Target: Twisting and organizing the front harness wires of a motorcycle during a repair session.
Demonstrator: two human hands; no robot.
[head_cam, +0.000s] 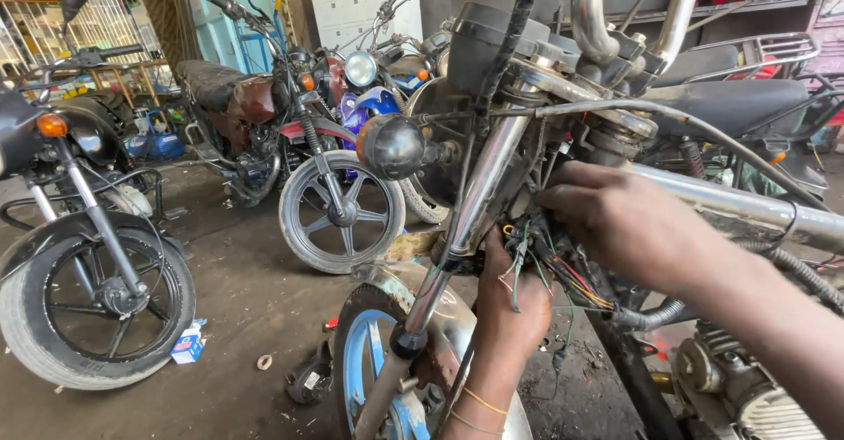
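I look down at the front of a stripped motorcycle with a chrome fork tube [475, 194] and a blue front wheel [365, 361]. A tangle of coloured wires [549, 264] hangs behind the headlight area. My left hand [505, 304], with thin bangles at the wrist, reaches up from below and grips the wire bundle. My right hand [620, 220] comes in from the right, its fingers closed in the wires near the steering head. The fingertips are hidden among the wiring. A round black turn signal [391, 145] sticks out to the left.
Several other motorcycles are parked on the dirty concrete floor: one at the left with a black wheel [92, 304], others behind with a spoked wheel [338, 211]. A small box [187, 345] and scraps lie on the floor. The engine [747, 387] sits at lower right.
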